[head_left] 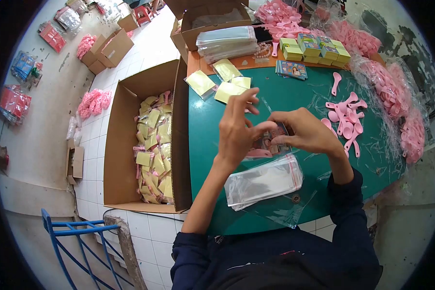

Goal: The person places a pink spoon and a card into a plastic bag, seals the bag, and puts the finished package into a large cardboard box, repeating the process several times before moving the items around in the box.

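Observation:
Between my hands is a clear plastic packet (265, 143) with a printed card and something pink inside. My right hand (309, 130) is closed on its right side, thumb and forefinger pinching it. My left hand (237, 126) is open, fingers raised and apart, its thumb reaching to the packet's upper edge. Some of the left fingers are hidden. Just below lies a stack of clear plastic bags (263, 182). Pink spoons (347, 116) lie in a loose heap right of my right hand. Filled packets with yellow card backs (229, 91) rest beyond my left hand.
An open cardboard box (181, 145) full of yellow-backed packets stands left of the green table (208, 193). At the back are stacked cards (319, 48), more bags (227, 42) and bagged pink spoons (386, 87). A blue metal frame (82, 224) stands lower left.

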The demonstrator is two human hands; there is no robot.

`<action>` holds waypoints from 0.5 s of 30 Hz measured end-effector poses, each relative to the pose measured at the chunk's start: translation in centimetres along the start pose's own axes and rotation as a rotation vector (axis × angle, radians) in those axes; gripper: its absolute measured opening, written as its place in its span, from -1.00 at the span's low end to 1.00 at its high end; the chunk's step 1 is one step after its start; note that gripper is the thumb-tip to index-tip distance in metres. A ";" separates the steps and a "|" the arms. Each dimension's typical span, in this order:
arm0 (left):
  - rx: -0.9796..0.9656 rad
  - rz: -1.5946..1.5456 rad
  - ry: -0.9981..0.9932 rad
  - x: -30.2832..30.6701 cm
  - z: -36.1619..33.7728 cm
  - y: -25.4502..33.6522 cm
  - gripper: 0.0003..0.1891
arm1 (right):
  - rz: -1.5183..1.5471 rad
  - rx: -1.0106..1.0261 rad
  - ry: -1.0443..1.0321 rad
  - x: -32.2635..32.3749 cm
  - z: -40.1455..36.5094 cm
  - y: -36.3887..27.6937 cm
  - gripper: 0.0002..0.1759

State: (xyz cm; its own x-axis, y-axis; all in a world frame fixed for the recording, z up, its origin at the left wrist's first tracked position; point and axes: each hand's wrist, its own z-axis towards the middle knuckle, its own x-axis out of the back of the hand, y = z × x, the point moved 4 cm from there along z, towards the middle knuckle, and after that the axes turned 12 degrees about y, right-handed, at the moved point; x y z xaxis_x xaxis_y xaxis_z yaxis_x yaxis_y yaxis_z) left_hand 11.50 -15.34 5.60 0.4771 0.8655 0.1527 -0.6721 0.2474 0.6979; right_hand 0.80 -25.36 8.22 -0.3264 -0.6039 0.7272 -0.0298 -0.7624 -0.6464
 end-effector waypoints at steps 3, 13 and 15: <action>0.077 -0.069 -0.233 0.8 0.6 -2.6 -0.52 | 0.116 -0.060 0.056 0.1 0.2 0.8 -0.75; 0.581 -0.174 -0.607 3.3 -1.0 -4.3 -0.77 | 0.278 -0.148 -0.005 1.4 0.4 2.6 -0.76; 0.589 -0.218 -0.518 3.3 -1.2 -4.2 -0.76 | 0.413 -0.174 -0.028 1.5 0.1 3.2 -0.77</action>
State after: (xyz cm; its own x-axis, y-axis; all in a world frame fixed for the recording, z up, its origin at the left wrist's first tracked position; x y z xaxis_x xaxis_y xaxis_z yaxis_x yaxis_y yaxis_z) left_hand 15.23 -13.01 2.35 0.8613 0.4772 0.1745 -0.1943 -0.0080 0.9809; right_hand 0.29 -28.74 7.30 -0.3181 -0.8575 0.4042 -0.0613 -0.4069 -0.9114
